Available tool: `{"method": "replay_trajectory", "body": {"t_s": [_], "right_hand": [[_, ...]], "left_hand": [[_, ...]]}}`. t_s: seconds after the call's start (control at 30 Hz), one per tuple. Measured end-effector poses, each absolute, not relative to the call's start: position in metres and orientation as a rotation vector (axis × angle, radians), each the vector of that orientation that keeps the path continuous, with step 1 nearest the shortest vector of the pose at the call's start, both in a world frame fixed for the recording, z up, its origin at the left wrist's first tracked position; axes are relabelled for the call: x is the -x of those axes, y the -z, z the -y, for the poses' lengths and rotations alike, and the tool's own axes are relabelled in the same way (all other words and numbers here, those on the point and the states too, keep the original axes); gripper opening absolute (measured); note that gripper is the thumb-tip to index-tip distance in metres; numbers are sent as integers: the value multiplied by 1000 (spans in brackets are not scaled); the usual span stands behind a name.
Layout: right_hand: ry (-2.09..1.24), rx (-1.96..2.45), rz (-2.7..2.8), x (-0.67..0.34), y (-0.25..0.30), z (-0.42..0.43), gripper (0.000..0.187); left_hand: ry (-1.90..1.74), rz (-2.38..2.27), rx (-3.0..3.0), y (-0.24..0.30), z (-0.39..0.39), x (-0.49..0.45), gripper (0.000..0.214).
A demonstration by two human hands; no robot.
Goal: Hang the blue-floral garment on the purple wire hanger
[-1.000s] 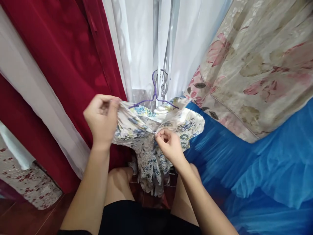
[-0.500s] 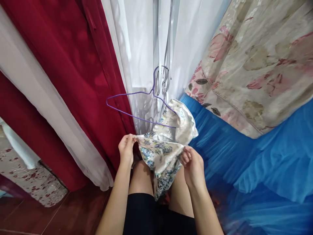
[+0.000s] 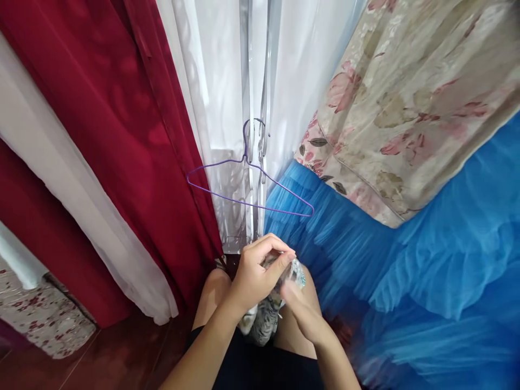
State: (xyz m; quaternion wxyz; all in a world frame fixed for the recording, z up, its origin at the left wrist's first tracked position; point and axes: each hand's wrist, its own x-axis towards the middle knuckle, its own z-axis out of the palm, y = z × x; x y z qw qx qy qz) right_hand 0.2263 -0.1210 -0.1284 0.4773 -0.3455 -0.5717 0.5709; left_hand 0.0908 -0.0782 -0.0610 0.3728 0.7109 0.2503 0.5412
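Observation:
A blue-and-cream floral garment [image 3: 264,319] is bunched up low in front of me, over my knees. My left hand [image 3: 255,273] is closed around the top of the bunch. Just below and to the right, my right hand [image 3: 298,306] grips the same cloth; it is a little blurred. A bare purple wire hanger [image 3: 247,187] hangs above my hands, hooked on a rail among white sheer fabric [image 3: 227,86]. Nothing hangs on the hanger.
A dark red garment [image 3: 101,119] hangs on the left, with a white one beside it. Blue tulle [image 3: 406,271] fills the right. A beige floral cloth [image 3: 406,97] hangs at the upper right. The floor [image 3: 122,363] is dark wood.
The floral garment has come off the purple hanger and been gathered into a small bunch. Both hands dropped lower and closer together. The hanger now hangs bare.

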Motion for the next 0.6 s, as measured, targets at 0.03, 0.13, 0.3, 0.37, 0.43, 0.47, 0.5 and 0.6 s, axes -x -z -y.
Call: {"method": "replay_trajectory", "body": {"t_s": [0.03, 0.13, 0.3, 0.37, 0.43, 0.47, 0.5, 0.6], "right_hand": [[-1511, 788, 1434, -224, 122, 121, 63], [-1799, 749, 1400, -221, 114, 117, 70], [-1942, 731, 1443, -261, 94, 111, 37], [-1933, 674, 1479, -287, 81, 109, 30], [-1892, 701, 1441, -313, 70, 106, 26], [-1840, 747, 1396, -324, 65, 103, 24], [-1772, 801, 1345, -335, 60, 99, 23], [-1499, 964, 1271, -361, 43, 75, 15]], "left_hand": [[-1368, -645, -1835, 62, 76, -90, 13], [-1257, -614, -1859, 68, 69, -77, 22], [-472, -523, -1906, 93, 72, -47, 55], [-197, -569, -1935, 104, 78, -39, 52], [-113, -707, -2011, 111, 82, -32, 42], [-138, -791, -2059, 113, 82, -28, 36], [-195, -876, -2108, 114, 81, -25, 28], [-398, -1081, -2220, 110, 73, -19, 8]]}}
